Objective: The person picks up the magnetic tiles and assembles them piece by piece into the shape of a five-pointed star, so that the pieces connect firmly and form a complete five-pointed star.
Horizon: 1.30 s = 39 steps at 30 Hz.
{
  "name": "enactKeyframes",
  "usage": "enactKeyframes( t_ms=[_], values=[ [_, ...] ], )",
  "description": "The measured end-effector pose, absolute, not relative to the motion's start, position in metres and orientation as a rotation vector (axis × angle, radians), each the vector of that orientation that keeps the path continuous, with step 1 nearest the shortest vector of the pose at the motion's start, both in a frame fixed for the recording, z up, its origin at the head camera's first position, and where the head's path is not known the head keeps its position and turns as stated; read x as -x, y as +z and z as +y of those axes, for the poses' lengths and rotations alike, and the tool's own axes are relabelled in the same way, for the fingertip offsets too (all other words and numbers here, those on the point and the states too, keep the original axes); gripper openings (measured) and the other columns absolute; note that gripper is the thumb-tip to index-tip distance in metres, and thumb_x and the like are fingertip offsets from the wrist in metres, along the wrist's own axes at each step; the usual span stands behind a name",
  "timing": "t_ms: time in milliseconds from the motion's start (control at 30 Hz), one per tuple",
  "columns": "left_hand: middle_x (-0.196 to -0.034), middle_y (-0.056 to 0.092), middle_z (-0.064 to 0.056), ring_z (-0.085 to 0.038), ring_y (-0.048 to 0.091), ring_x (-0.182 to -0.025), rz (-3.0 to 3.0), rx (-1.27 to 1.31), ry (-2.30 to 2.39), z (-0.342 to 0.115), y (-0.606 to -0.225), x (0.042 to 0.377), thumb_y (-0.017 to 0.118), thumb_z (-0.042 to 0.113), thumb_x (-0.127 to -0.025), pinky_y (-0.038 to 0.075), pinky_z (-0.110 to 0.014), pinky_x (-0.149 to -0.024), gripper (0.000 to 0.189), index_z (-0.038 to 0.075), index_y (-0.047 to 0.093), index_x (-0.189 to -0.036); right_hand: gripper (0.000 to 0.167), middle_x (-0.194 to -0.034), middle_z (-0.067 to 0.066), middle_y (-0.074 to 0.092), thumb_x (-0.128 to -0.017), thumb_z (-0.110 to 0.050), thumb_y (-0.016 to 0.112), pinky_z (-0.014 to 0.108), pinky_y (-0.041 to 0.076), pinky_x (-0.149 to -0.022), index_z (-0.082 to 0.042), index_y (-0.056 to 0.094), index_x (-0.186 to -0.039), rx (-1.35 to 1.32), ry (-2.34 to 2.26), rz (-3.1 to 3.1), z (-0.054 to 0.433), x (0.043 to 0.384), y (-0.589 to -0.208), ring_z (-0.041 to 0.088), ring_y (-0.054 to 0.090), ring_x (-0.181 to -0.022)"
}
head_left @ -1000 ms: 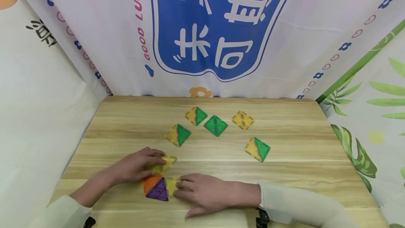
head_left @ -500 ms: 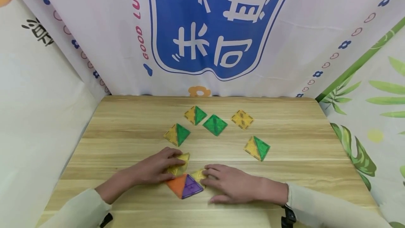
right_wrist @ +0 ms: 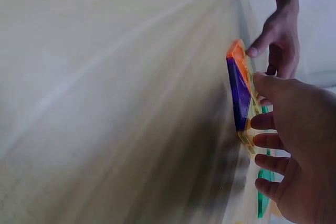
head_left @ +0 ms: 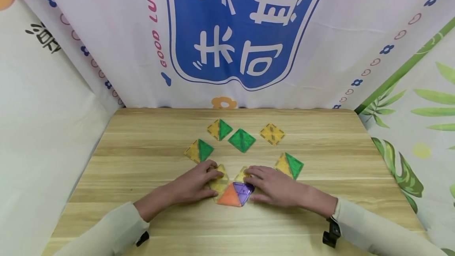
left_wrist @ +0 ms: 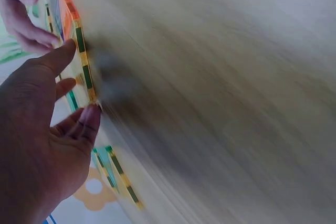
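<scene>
Head view, orange tile (head_left: pixel 230 196), purple tile (head_left: pixel 243 193), shifted right and forward

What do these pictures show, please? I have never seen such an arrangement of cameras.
There is no machine here: you see a person's bare left hand and right hand. The wide picture comes from a camera worn on the head, looking forward and down. The two close ones come from the wrists. On the wooden table lie three yellow-and-green diamonds, a green diamond and a yellow diamond, made of triangular tiles. Nearer, the left hand holds yellow tiles, beside an orange tile and a purple tile. The right hand touches another yellow tile. I cannot tell whether this group is lifted.
</scene>
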<state>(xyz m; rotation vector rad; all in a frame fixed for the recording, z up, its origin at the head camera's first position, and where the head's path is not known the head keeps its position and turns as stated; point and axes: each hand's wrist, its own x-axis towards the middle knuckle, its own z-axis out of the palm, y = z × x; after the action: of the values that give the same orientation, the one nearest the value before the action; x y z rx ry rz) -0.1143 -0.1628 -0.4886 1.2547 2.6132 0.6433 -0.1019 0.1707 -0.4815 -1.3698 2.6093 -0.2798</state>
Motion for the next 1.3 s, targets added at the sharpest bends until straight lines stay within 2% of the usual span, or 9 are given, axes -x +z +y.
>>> enactKeyframes(
  t_ms=[233,367,533,700,900,1100,1300],
  values=[
    [-0.134,0.056,-0.018,-0.026,0.057,-0.117,2.7,-1.233,0.651,-0.149,-0.491,0.114,0.083,0.031,-0.095,0.057,-0.042,-0.094,0.051,0.006,0.067,-0.135,0.06,-0.165,0.01,0.044,-0.108,-0.049,0.057,0.048,0.039,-0.122,-0.011,0.055,-0.155,1.311,-0.337,2.636,0.176,0.112,-0.486,0.029,0.044,-0.151],
    [-0.133,0.057,-0.014,-0.024,0.058,-0.117,2.728,-1.165,0.619,-0.147,-0.492,0.115,0.083,0.034,-0.095,0.057,-0.041,-0.095,0.058,0.006,0.063,-0.141,0.059,-0.161,0.014,0.047,-0.107,-0.043,0.063,0.048,0.044,-0.118,-0.01,0.055,-0.154,1.214,-0.462,2.654,0.175,0.114,-0.488,0.03,0.049,-0.146],
    [-0.137,0.058,-0.015,-0.028,0.058,-0.126,2.778,-1.059,0.623,-0.143,-0.492,0.119,0.084,0.038,-0.093,0.055,-0.044,-0.104,0.075,0.0,0.053,-0.151,0.063,-0.147,0.016,0.058,-0.1,-0.035,0.075,0.048,0.051,-0.111,-0.001,0.056,-0.151,1.009,-0.672,2.752,0.166,0.12,-0.491,0.031,0.057,-0.135],
    [-0.144,0.055,-0.018,-0.034,0.052,-0.135,2.785,-0.985,0.651,-0.139,-0.49,0.124,0.083,0.04,-0.093,0.051,-0.049,-0.11,0.083,-0.004,0.049,-0.154,0.067,-0.134,0.013,0.063,-0.094,-0.034,0.083,0.045,0.055,-0.102,0.002,0.06,-0.145,0.845,-0.807,2.773,0.158,0.128,-0.495,0.027,0.061,-0.121],
    [-0.143,0.053,-0.02,-0.034,0.05,-0.132,2.768,-0.951,0.632,-0.138,-0.49,0.131,0.086,0.042,-0.09,0.05,-0.048,-0.109,0.083,-0.007,0.054,-0.149,0.074,-0.121,0.007,0.059,-0.089,-0.04,0.087,0.035,0.051,-0.085,0.002,0.062,-0.144,0.755,-0.857,2.735,0.153,0.134,-0.499,0.019,0.055,-0.103],
    [-0.138,0.053,-0.02,-0.035,0.05,-0.128,2.755,-0.947,0.651,-0.136,-0.49,0.133,0.09,0.04,-0.086,0.051,-0.049,-0.107,0.08,-0.009,0.06,-0.142,0.072,-0.12,0.006,0.057,-0.086,-0.039,0.09,0.035,0.05,-0.087,-0.002,0.065,-0.142,0.697,-0.875,2.706,0.149,0.137,-0.499,0.02,0.054,-0.104],
    [-0.136,0.054,-0.02,-0.034,0.051,-0.126,2.754,-0.916,0.697,-0.136,-0.489,0.134,0.093,0.038,-0.083,0.052,-0.048,-0.105,0.076,-0.006,0.062,-0.137,0.069,-0.116,0.004,0.057,-0.084,-0.038,0.092,0.033,0.05,-0.084,-0.004,0.067,-0.138,0.674,-0.906,2.706,0.147,0.14,-0.501,0.017,0.054,-0.101]
  ],
)
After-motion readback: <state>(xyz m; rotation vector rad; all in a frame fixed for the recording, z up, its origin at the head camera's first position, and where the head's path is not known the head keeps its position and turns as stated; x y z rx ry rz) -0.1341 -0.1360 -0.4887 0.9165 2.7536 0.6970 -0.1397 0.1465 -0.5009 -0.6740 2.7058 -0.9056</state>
